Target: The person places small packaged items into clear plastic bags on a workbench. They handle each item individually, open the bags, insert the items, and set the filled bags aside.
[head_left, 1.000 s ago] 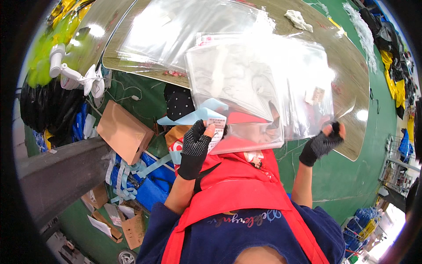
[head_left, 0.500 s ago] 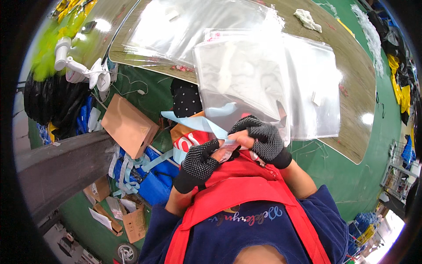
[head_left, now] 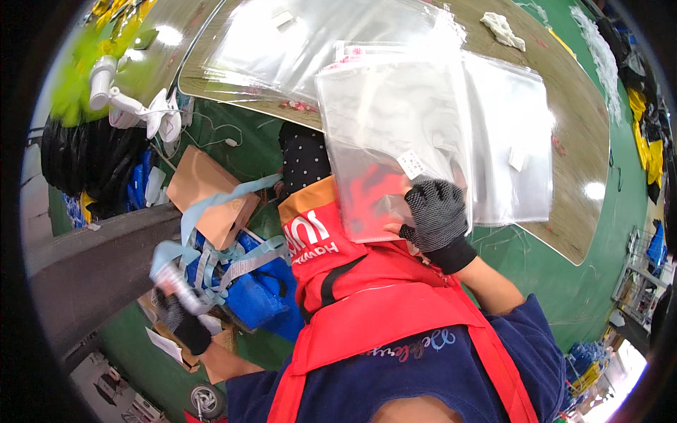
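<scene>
My left hand (head_left: pixel 182 321), in a black dotted fingertip-less glove, is out to the lower left and smeared by motion. Its fingers are closed on a light blue strip (head_left: pixel 201 209), which loops up from it; the pale, blurred piece at the fingers may be labels. My right hand (head_left: pixel 438 215), gloved alike, grips the near right part of a clear plastic bag (head_left: pixel 384 106), thumb and fingers at the film. Just above those fingers, a small white printed label (head_left: pixel 410 164) sits on the bag. The bag's near end lies over my red apron (head_left: pixel 381 310).
More clear bags (head_left: pixel 508 134) lie stacked on the wood-patterned table (head_left: pixel 575 141). A crumpled white cloth (head_left: pixel 503 30) is at its far side. To my left are a cardboard box (head_left: pixel 204 194), blue bags (head_left: pixel 257 303) and a dark beam (head_left: pixel 106 261).
My left hand has swung from beside my right hand to the lower left, taking the strip along. My right hand has settled on the bag, where a white label now shows.
</scene>
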Tool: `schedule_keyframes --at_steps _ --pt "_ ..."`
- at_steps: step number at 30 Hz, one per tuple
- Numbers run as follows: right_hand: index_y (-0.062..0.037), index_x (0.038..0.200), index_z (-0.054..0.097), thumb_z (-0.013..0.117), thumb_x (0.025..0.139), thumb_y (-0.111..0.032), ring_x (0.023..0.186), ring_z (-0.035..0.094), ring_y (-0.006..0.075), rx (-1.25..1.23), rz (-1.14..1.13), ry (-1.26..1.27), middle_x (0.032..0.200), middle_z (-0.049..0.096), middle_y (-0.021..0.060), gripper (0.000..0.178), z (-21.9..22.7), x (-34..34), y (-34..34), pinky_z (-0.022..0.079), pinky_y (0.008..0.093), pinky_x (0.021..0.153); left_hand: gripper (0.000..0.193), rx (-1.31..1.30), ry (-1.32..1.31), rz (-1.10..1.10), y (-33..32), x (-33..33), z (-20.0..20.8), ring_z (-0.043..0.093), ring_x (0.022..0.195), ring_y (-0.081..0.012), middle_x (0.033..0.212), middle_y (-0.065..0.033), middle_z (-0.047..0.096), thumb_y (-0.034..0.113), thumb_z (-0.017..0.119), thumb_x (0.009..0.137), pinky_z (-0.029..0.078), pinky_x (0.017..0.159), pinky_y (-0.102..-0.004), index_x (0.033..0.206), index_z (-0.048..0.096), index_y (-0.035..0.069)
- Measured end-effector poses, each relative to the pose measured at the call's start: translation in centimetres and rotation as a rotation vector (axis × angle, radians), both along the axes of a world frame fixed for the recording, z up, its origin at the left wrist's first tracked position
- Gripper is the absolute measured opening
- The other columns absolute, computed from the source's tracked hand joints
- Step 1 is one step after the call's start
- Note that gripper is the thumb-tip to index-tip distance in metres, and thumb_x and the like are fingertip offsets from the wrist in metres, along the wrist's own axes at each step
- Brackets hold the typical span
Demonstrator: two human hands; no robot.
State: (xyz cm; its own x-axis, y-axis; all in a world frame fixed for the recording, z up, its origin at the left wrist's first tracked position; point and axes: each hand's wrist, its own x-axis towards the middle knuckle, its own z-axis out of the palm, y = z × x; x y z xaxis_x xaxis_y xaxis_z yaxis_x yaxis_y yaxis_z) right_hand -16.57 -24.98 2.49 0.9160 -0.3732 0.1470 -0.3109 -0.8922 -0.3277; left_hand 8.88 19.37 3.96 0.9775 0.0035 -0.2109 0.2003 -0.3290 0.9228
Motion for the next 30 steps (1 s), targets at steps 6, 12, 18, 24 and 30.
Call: schedule_keyframes --at_steps 6,12,18,24,30 --pt "-0.0094 0.086 0.066 0.069 0.075 -0.02 0.081 0.055 0.0263 0.075 -0.049 -0.087 0.078 0.057 0.0076 0.016 -2.2 0.2 0.1 0.042 0.0378 0.075 0.026 -0.45 0.454 -0.45 -21.4 -8.5 -0.8 0.063 0.071 -0.0178 0.098 -0.0141 0.063 0.016 0.049 0.092 0.054 0.063 -0.0273 0.111 0.054 -0.001" --pt "-0.0007 0.089 0.064 0.061 0.086 -0.013 0.064 0.055 0.0111 1.15 -0.628 -0.452 0.074 0.059 0.0034 0.014 0.8 -2.9 -0.8 0.046 0.0248 0.058 0.029 -0.665 0.617 -0.681 -30.1 -12.3 -2.8 0.06 0.092 -0.0165 0.103 -0.0105 0.062 0.015 0.05 0.092 0.049 0.079 -0.028 0.114 0.052 -0.003" --pt "0.0 0.111 0.053 0.057 0.087 -0.027 0.103 0.049 0.0258 -0.209 -0.967 -0.924 0.104 0.055 0.0123 0.036 0.7 -7.6 -2.0 0.038 0.0386 0.091 0.024 -0.615 0.689 -0.647 -30.1 -12.7 -1.7 0.061 0.08 -0.0123 0.091 -0.0101 0.065 0.015 0.051 0.092 0.048 0.074 -0.0237 0.104 0.058 -0.004" --pt "-0.0133 0.099 0.065 0.071 0.073 -0.024 0.1 0.054 0.0291 0.326 0.091 -0.381 0.103 0.061 0.0068 0.029 3.5 0.8 2.0 0.042 0.0398 0.086 0.027 -0.32 0.385 -0.949 -29.0 -12.8 2.0 0.061 0.083 -0.0153 0.088 -0.0077 0.065 0.021 0.057 0.089 0.047 0.074 -0.027 0.103 0.059 -0.002" --pt "-0.009 0.089 0.07 0.07 0.075 -0.013 0.074 0.061 0.0196 1.017 0.019 -0.317 0.081 0.066 0.0071 0.014 3.1 1.3 1.3 0.047 0.0291 0.066 0.032 0.046 0.083 -1.099 -26.4 -12.7 1.4 0.066 0.081 -0.0224 0.088 -0.0179 0.066 0.022 0.058 0.087 0.05 0.069 -0.0307 0.107 0.059 -0.003"
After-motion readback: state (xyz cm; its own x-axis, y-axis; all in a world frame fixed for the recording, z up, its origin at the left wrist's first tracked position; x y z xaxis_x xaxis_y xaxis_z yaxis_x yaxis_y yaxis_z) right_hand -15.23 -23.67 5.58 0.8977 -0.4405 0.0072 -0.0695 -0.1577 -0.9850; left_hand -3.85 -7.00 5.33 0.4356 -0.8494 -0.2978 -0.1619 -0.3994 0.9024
